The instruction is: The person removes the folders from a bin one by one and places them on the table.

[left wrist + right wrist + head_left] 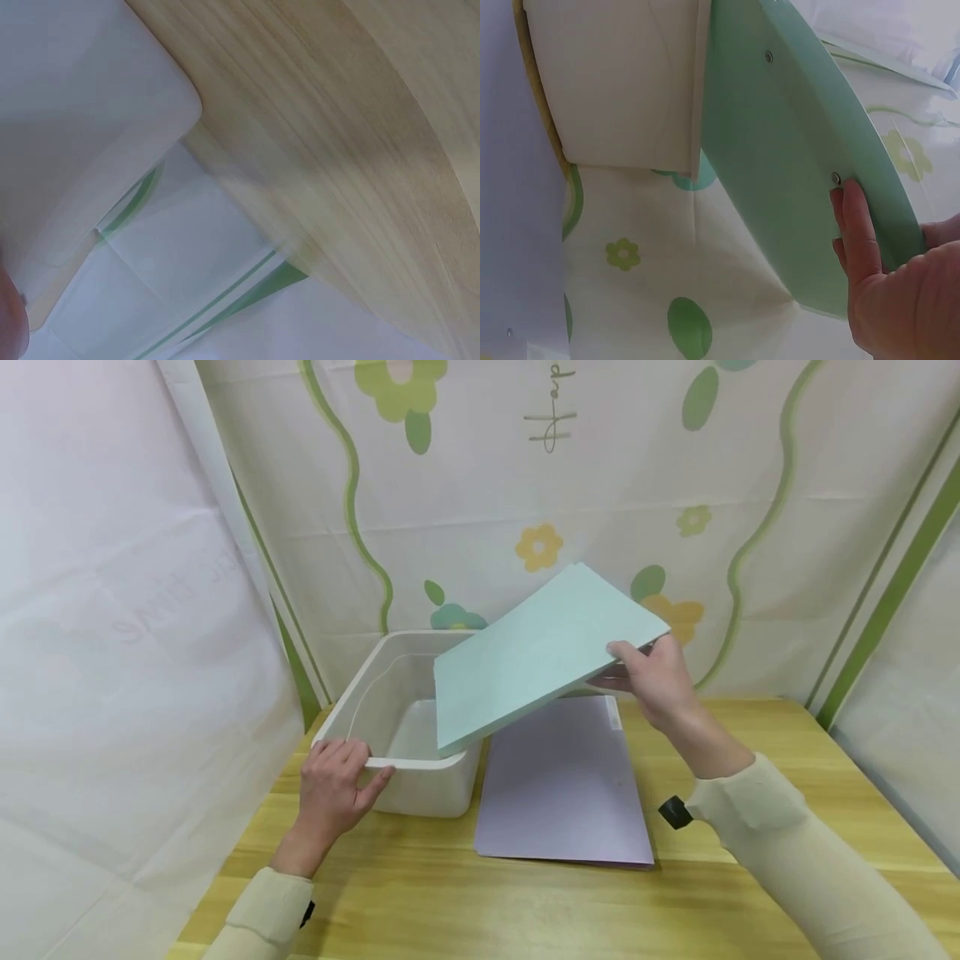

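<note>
My right hand (660,681) holds a mint-green binder (543,647) by its right edge, thumb on the upper cover and fingers underneath. The binder is tilted, its lower left end overlapping the right side of a white plastic bin (423,789). Two metal rivets show on its underside in the right wrist view, beside the fingers (861,232). My left hand (333,781) grips the bin's near rim at the left corner, fingers over the edge and thumb along the front. In the left wrist view only a fingertip (11,319) shows, beside the bin wall (90,112).
A lilac binder (562,793) lies flat on the wooden table (420,893), right of the bin, with a pale label near its far right corner. A flower-patterned curtain (465,485) hangs behind the table, and white cloth (135,652) hangs at the left.
</note>
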Action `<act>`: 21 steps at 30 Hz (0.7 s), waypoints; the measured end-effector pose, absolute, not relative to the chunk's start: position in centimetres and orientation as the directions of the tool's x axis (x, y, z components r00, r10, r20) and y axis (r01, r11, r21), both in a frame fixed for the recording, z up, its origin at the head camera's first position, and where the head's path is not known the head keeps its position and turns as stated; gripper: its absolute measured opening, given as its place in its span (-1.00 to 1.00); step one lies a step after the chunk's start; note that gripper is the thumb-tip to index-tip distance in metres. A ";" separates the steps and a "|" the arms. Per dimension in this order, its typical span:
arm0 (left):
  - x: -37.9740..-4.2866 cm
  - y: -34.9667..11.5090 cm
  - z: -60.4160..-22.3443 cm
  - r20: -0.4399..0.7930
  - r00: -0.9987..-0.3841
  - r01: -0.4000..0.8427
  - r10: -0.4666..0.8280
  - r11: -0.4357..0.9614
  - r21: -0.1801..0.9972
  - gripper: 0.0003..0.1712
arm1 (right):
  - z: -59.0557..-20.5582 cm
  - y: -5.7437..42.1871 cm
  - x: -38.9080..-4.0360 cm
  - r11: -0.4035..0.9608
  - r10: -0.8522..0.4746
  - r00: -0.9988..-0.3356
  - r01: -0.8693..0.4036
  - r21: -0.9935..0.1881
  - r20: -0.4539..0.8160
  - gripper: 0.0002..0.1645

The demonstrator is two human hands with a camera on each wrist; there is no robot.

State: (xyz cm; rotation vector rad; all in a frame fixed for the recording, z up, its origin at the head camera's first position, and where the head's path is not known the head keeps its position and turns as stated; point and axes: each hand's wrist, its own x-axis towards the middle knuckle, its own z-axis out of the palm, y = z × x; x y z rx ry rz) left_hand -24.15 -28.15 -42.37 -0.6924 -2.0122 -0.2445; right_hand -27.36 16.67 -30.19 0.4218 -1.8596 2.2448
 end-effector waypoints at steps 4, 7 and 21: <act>-24.1 -28.1 -42.5 0.848 -0.376 0.565 0.374 0.818 -0.109 -0.30 | -30.3 17.4 -27.3 -0.203 -0.041 -0.949 -0.299 -0.932 0.313 -0.39; -24.0 -28.0 -42.5 0.846 -0.379 0.564 0.375 0.818 -0.110 -0.30 | -30.2 18.1 -27.4 -0.242 -0.060 -0.953 -0.275 -0.931 0.297 -0.38; -24.1 -28.0 -42.2 0.851 -0.371 0.566 0.373 0.817 -0.112 -0.30 | -30.1 21.8 -27.4 -0.282 -0.092 -0.974 -0.174 -0.943 0.207 -0.49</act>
